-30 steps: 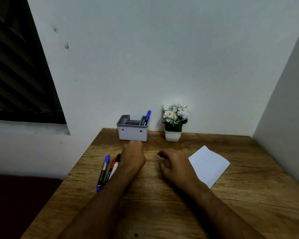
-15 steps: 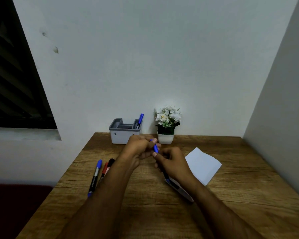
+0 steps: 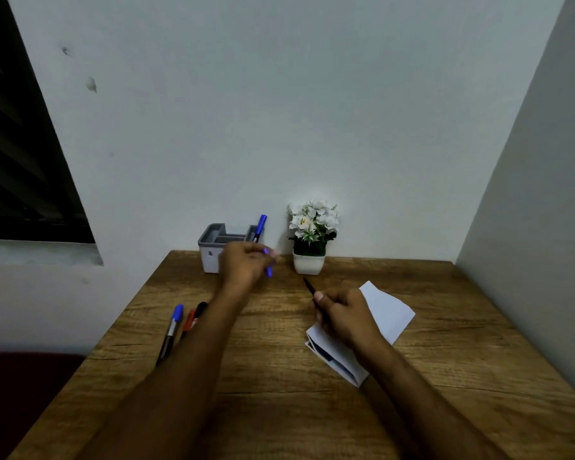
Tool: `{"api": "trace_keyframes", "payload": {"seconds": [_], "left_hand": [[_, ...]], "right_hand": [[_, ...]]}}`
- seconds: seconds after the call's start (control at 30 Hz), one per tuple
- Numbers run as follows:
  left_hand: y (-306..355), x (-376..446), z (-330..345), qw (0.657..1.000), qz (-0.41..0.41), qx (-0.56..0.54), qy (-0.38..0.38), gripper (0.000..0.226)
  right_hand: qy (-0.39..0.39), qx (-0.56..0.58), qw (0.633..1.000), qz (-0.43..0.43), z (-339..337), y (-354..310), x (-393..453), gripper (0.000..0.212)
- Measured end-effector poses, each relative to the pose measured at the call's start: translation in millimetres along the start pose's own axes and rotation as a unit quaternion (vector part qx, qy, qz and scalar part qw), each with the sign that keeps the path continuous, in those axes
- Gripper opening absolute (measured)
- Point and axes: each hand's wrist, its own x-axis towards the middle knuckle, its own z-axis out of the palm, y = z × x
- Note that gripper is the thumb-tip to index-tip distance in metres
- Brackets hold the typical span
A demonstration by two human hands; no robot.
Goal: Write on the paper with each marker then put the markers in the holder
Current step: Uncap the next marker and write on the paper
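My left hand (image 3: 246, 264) is raised in front of the grey holder (image 3: 210, 250) and pinches a blue marker cap (image 3: 269, 269). My right hand (image 3: 344, 316) grips the uncapped marker (image 3: 308, 284), its dark tip pointing up and away, above the near part of the white paper (image 3: 389, 313). One blue-capped marker (image 3: 260, 227) stands in the holder's right slot. Three more markers lie at the left of the table: a blue-capped one (image 3: 172, 327), a red one (image 3: 189, 323) and a black one (image 3: 200, 308), partly hidden by my left forearm.
A small white pot of white flowers (image 3: 311, 239) stands against the wall right of the holder. The wooden table (image 3: 279, 376) sits in a corner, with walls behind and to the right. A dark window is at the far left.
My hands came together on a blue marker, then pulled apart. The cap came off in my left hand, which moved up toward the holder; my right hand kept the marker body.
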Motion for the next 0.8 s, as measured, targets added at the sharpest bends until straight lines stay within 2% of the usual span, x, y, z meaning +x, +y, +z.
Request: {"api": "trace_keyframes", "payload": {"seconds": [0.03, 0.1, 0.3, 0.4, 0.47, 0.53, 0.67, 0.8], "left_hand": [[-7, -6, 8, 0.995, 0.045, 0.082, -0.022, 0.018], [-22, -15, 21, 0.978, 0.107, 0.17, -0.051, 0.024], [-53, -23, 40, 0.948, 0.123, 0.28, -0.087, 0.033], [-56, -26, 39, 0.946, 0.131, 0.286, -0.083, 0.034], [-55, -30, 40, 0.945, 0.159, 0.278, -0.065, 0.031], [-49, -36, 43, 0.949, 0.203, 0.237, -0.055, 0.025], [-35, -50, 49, 0.946, 0.249, 0.153, -0.139, 0.022], [-42, -55, 53, 0.938, 0.242, 0.126, -0.214, 0.038]], "right_hand": [[0.004, 0.009, 1.0, -0.004, -1, -2, 1, 0.041], [0.014, 0.036, 0.999, -0.008, -4, -3, 0, 0.038], [0.053, 0.049, 0.997, -0.027, -23, 3, -6, 0.021], [0.051, 0.085, 0.995, -0.019, -31, 1, -9, 0.005], [0.05, 0.124, 0.991, -0.018, -35, -2, -11, 0.022], [0.048, 0.158, 0.986, -0.031, -38, -5, -13, 0.027], [0.041, 0.236, 0.97, -0.03, -43, -2, -12, 0.022], [0.016, 0.326, 0.945, -0.008, -48, 5, -7, 0.025]]}}
